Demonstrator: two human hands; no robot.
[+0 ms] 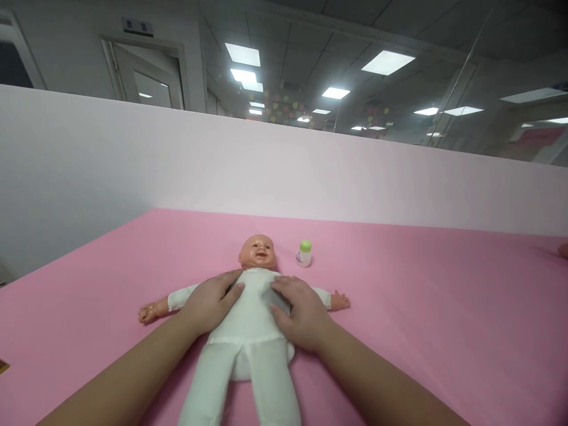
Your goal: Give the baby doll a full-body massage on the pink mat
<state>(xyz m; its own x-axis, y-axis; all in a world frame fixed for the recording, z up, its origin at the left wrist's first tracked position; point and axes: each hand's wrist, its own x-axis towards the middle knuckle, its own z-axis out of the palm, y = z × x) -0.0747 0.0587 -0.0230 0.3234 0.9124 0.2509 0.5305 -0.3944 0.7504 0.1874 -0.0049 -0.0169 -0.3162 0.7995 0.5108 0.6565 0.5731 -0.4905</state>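
A baby doll (251, 313) with a white cloth body lies on its back on the pink surface (421, 307), its head away from me and its arms spread sideways. My left hand (216, 300) rests on the left side of the doll's chest, by the shoulder, fingers pointing up and thumb apart. On the right side of the chest lies my right hand (302, 310), its fingers and thumb apart over the cloth. Neither hand shows anything held. A small bottle (304, 254) with a green cap stands upright to the right of the doll's head.
A white partition (288, 171) runs along the back and left of the pink surface. Part of something skin-toned (562, 250) shows at the right edge. A small yellowish object (3, 366) is cut off at the left edge.
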